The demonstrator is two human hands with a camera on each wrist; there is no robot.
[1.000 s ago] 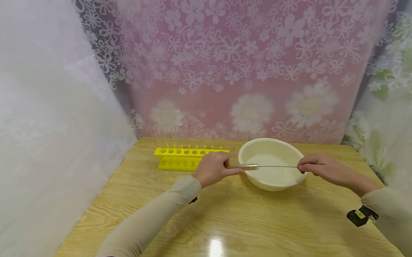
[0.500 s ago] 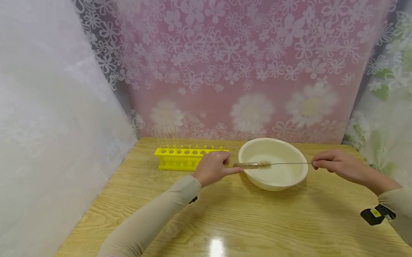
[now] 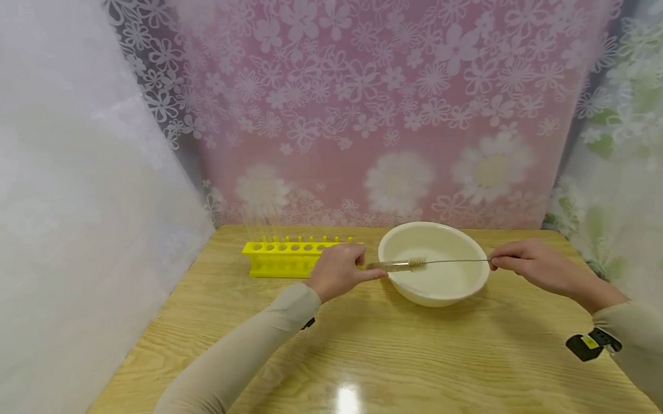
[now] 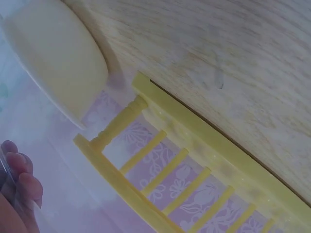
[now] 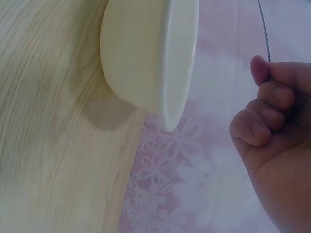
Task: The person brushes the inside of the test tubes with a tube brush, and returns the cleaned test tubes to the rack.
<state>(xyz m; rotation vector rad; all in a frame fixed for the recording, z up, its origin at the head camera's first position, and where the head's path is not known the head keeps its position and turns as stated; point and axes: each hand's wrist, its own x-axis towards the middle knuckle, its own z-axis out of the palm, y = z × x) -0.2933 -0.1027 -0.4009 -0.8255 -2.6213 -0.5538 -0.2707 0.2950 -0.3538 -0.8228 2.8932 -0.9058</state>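
My left hand (image 3: 337, 271) grips a clear glass test tube (image 3: 396, 266), which lies nearly level with its mouth to the right. The tan bristles of a test tube brush (image 3: 418, 263) stick partly out of that mouth. My right hand (image 3: 527, 262) pinches the far end of the brush's thin twisted wire (image 3: 456, 260) between thumb and forefinger. Tube and brush hang over a cream basin (image 3: 438, 299). In the right wrist view the wire (image 5: 264, 31) rises from the fingertips. Fingers of the left hand (image 4: 24, 184) curl around the glass in the left wrist view.
A yellow test tube rack (image 3: 280, 274) stands behind and left of the left hand, with several clear tubes (image 3: 262, 220) upright at its left end. The wooden table (image 3: 392, 355) ends at a flowered pink curtain (image 3: 324, 109). White sheeting hangs on both sides.
My right hand moved rightward, drawing the bristles partly out of the tube, then shifted slightly back left. The left hand keeps its grip. The head view has shifted a little.
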